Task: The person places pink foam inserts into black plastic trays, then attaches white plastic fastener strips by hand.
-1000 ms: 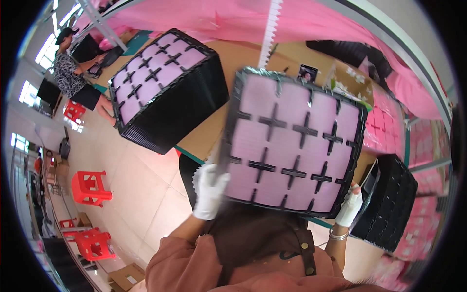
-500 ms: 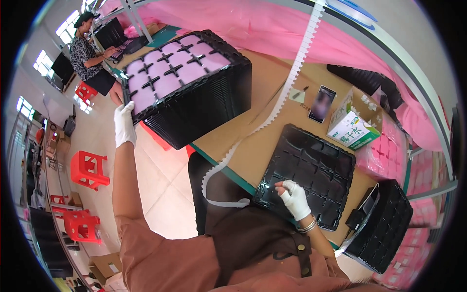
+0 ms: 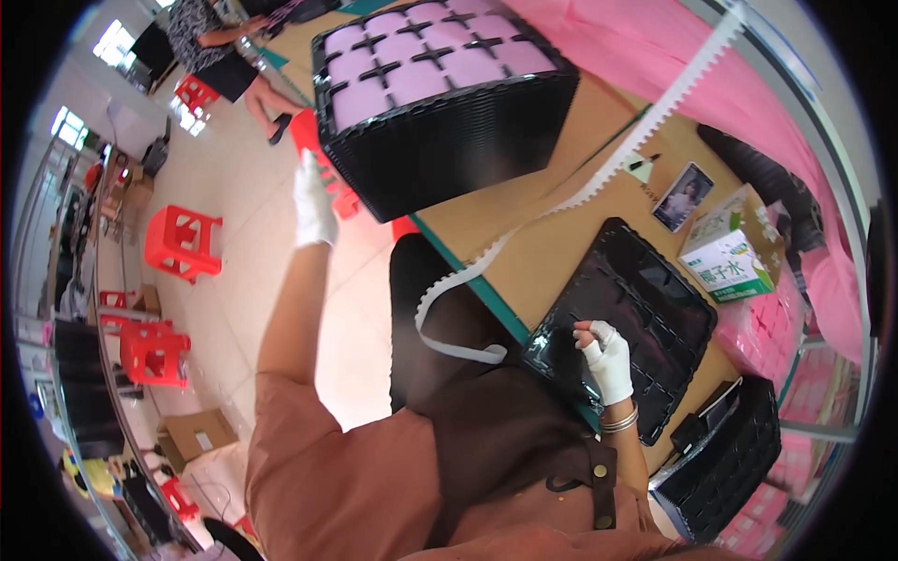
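My left hand (image 3: 315, 201), in a white glove, is raised with its fingers stretched out and nothing in them. It is beside the near left corner of a tall stack of black plastic trays (image 3: 458, 140), whose top tray has lilac pads in cells with black crosses. My right hand (image 3: 610, 363), in a white glove with bare fingertips, is curled closed above a flat black tray (image 3: 645, 309); whether anything is in it, I cannot make out. A white toothed strip (image 3: 561, 204) runs from the upper right across the table and down to my lap.
On the table (image 3: 524, 248) lie a phone (image 3: 683, 196), a pen (image 3: 645, 162), an open carton (image 3: 725, 266) and a pink wrapped pack (image 3: 762, 327). Another black tray stack (image 3: 725, 467) stands at right. Red stools (image 3: 184, 241) are on the floor left; a person (image 3: 220, 51) works beyond.
My left hand has come off the corner of the tray stack. The view has shifted, so the table's things appear further right. My right hand keeps its curl over the flat tray.
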A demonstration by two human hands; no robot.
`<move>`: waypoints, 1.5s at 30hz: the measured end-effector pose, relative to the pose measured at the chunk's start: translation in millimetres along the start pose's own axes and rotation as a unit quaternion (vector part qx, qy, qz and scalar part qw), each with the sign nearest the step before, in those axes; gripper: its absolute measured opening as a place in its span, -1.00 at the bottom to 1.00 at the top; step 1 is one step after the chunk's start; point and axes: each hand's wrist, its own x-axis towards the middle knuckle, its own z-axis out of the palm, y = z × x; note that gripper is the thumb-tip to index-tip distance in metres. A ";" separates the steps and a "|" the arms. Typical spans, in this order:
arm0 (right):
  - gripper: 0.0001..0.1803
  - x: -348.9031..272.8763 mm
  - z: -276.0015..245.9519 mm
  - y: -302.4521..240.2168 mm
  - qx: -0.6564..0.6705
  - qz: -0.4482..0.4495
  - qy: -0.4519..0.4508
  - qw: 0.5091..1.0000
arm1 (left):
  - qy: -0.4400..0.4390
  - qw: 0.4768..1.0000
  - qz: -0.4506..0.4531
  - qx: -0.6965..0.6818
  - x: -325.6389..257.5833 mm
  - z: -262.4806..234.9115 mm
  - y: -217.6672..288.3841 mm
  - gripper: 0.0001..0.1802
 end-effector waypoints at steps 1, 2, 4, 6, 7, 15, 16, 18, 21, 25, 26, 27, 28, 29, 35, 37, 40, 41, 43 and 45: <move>-0.70 0.8 4.0 4.6 0.002 0.001 -0.010 1.000 | -0.012 0.998 0.000 0.058 -18.0 -9.1 -22.3 -0.40; -0.68 1.5 9.1 9.1 0.020 0.014 -0.022 0.999 | -0.022 0.993 -0.002 0.114 -31.4 -27.2 -56.0 -0.36; -0.65 2.8 16.4 9.7 0.036 0.028 -0.037 0.998 | -0.181 0.969 -0.055 0.159 -68.2 -53.1 -114.8 -0.36; -0.78 5.6 23.5 5.3 0.046 0.052 -0.066 0.995 | -0.306 0.831 -0.134 0.444 -103.0 -48.6 -119.2 -0.38; -0.77 8.0 26.0 6.5 0.049 0.063 -0.085 0.993 | -0.301 0.805 -0.071 0.507 -129.9 -40.6 -112.2 -0.43; -0.73 26.4 75.9 -10.5 -0.013 -0.055 -0.132 0.990 | -0.218 0.918 -0.332 -0.003 -196.2 6.6 -84.2 -0.72; -0.69 26.5 85.4 -19.0 -0.003 -0.062 -0.146 0.987 | -0.222 0.914 -0.339 -0.025 -203.3 17.6 -79.9 -0.73; -0.60 24.4 100.1 -28.3 -0.036 -0.067 -0.165 0.983 | -0.178 0.931 -0.310 -0.076 -217.0 37.8 -77.0 -0.75; -0.61 20.7 107.8 -38.7 -0.026 -0.002 -0.128 0.991 | -0.207 0.925 -0.297 -0.113 -224.6 50.0 -80.8 -0.70; -0.70 22.7 97.4 -4.1 0.237 0.090 -0.136 0.958 | -0.172 0.837 -0.425 -0.297 -224.3 59.0 -67.3 -0.65; -0.70 22.0 90.1 0.3 0.236 0.090 -0.134 0.958 | -0.188 0.782 -0.478 -0.353 -221.7 55.1 -68.5 -0.64; -0.71 21.7 83.4 2.9 0.286 0.103 -0.161 0.939 | -0.201 0.721 -0.525 -0.405 -221.0 52.5 -71.5 -0.62; -0.71 21.0 77.8 5.0 0.335 0.116 -0.187 0.916 | -0.201 0.721 -0.525 -0.406 -222.2 51.7 -77.6 -0.62; -0.70 19.2 73.7 6.0 0.343 0.121 -0.211 0.907 | -0.239 0.741 -0.502 -0.376 -223.7 50.3 -85.4 -0.65; -0.73 16.2 66.7 -12.5 0.313 0.096 -0.114 0.938 | -0.244 0.902 -0.321 -0.154 -242.2 61.3 -73.8 -0.89; -0.75 18.8 67.1 -16.1 0.300 0.103 -0.097 0.943 | -0.248 0.916 -0.290 -0.124 -246.1 62.3 -73.3 -0.89; -0.79 18.9 67.7 -9.0 0.295 0.106 -0.066 0.947 | -0.255 0.929 -0.257 -0.078 -250.7 68.5 -65.3 -0.86; -0.80 18.9 67.7 -6.1 0.302 0.102 -0.050 0.946 | -0.258 0.929 -0.257 -0.060 -251.7 70.7 -63.2 -0.84; -0.84 18.0 64.5 -8.9 0.296 0.116 -0.051 0.947 | -0.295 0.920 -0.255 -0.043 -250.7 68.7 -68.3 -0.81; -0.88 15.6 62.8 -13.1 0.289 0.130 -0.052 0.947 | -0.330 0.909 -0.252 -0.027 -248.2 67.5 -72.7 -0.77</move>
